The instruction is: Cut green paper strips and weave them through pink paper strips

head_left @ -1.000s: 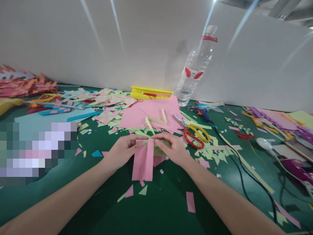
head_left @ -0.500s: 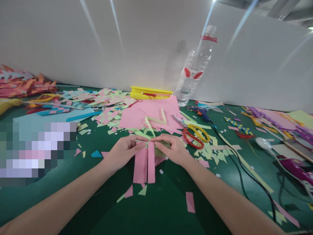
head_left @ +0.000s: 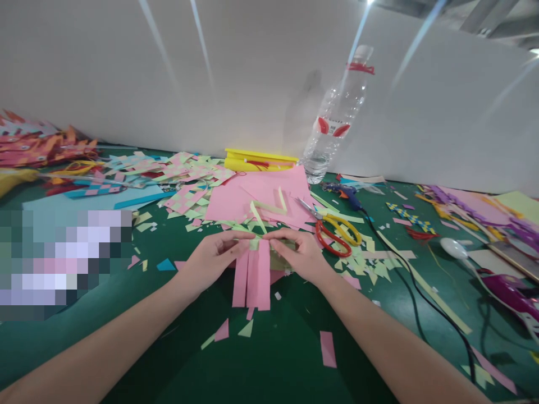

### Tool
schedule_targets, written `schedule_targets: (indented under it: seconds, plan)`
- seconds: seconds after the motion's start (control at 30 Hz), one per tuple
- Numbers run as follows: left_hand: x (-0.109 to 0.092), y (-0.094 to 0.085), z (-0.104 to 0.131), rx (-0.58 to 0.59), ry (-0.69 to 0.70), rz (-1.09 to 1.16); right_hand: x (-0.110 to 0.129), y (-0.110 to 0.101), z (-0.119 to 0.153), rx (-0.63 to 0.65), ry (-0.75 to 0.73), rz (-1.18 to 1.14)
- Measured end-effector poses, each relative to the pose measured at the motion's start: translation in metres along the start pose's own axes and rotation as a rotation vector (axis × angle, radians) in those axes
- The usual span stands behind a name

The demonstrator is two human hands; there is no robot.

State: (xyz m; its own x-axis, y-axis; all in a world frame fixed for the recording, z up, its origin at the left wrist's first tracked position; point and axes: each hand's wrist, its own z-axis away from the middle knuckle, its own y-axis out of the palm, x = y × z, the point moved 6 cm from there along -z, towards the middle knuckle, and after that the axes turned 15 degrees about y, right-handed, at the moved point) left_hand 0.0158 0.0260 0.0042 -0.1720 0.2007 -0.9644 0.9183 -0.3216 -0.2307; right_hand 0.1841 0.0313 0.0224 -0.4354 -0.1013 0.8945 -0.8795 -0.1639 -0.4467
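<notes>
Several pink paper strips (head_left: 252,280) hang down side by side between my hands, joined at the top with pale green paper strips (head_left: 254,243). My left hand (head_left: 219,253) pinches the top left of the strips with thumb and index finger. On the other side, my right hand (head_left: 298,252) grips their top right edge, its fingertips close to those of the left. A folded pale green strip (head_left: 269,206) rises behind my fingers over a pink paper sheet (head_left: 252,193). Part of the weave is hidden by my fingers.
Scissors (head_left: 337,230) with red and yellow handles lie right of my hands. Behind them are a glue gun (head_left: 349,193) with a black cord and a leaning plastic bottle (head_left: 332,123). A purple tool (head_left: 505,289) lies far right. Paper scraps (head_left: 189,168) cover the back left.
The pink strips have shifted slightly right and up, and the gap between them has moved left. Both hands keep their pinch near the same place.
</notes>
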Motion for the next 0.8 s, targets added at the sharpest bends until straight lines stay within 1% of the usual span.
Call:
schedule_targets:
  seconds: [0.13, 0.2, 0.33, 0.47, 0.57, 0.8]
  plan:
    - [-0.0025, 0.0002, -0.0001, 0.005, 0.007, -0.051, -0.0001, -0.0001, 0.0001, -0.010, 0.006, -0.004]
    - [-0.0032, -0.0001, -0.0004, 0.006, 0.018, -0.062, 0.0013, 0.0007, 0.0004, 0.007, -0.004, -0.017]
    - [-0.0016, 0.0000, 0.0000, 0.012, 0.011, -0.045, 0.0046, 0.0020, 0.0013, 0.044, -0.031, -0.027]
    - [-0.0016, 0.0019, 0.0009, 0.023, -0.012, 0.001, 0.0068, 0.0016, 0.0014, 0.038, -0.069, 0.014]
    - [-0.0033, 0.0025, 0.0007, 0.036, -0.008, -0.015, 0.0076, 0.0008, 0.0008, 0.043, -0.087, 0.037]
    - [-0.0091, 0.0055, -0.0007, 0.140, 0.140, -0.171, 0.0082, -0.0008, 0.0022, 0.175, -0.111, 0.112]
